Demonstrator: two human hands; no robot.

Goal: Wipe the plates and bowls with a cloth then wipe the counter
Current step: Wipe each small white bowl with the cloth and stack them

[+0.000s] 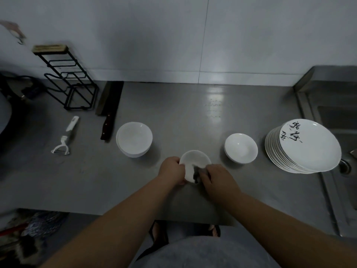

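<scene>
Dim grey light, glare patch on the counter (214, 97), soft blur, wide-angle bending at edges

Peeler (68, 133) left, knife (108, 122) beside bowl stack (134, 139), single bowl (195, 160) front centre, more bowls (241, 147) then plates (309, 149) right
</scene>
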